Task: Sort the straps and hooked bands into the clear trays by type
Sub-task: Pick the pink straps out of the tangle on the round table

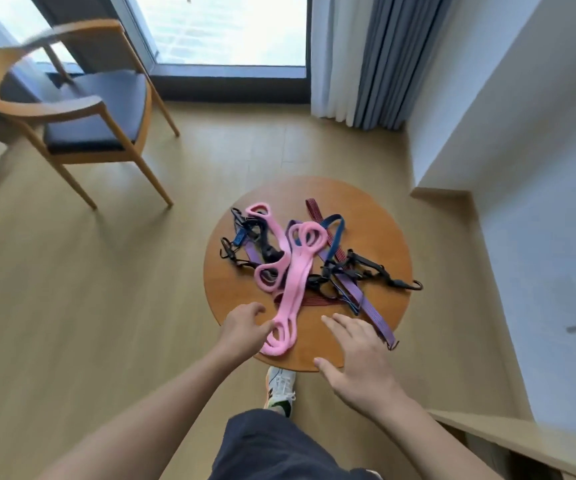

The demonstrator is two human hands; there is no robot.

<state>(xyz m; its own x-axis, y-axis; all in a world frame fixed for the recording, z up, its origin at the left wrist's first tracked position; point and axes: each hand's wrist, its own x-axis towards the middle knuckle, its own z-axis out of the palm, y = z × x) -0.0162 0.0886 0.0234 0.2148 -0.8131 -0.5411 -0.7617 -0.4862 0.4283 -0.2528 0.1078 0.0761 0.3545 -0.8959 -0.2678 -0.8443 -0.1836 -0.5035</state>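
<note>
A tangled heap of straps lies on a small round wooden table [380,220]. A long pink looped strap [293,282] runs from the heap's middle to the near edge. A second pink strap [272,237] lies to its left. Purple [366,303], dark red [317,213] and blue [335,233] elastic bands with black hooks [407,283] cross under them. My left hand [245,329] touches the near end of the long pink strap at the table's edge, fingers curled; whether it grips is unclear. My right hand [355,355] hovers flat, fingers spread, over the table's near edge. No clear trays are in view.
A wooden armchair [82,109] with a dark seat stands at the back left on the wood floor. A window and grey curtains [376,57] fill the back. A white wall and low ledge [508,441] run along the right. My shoe [279,386] shows under the table.
</note>
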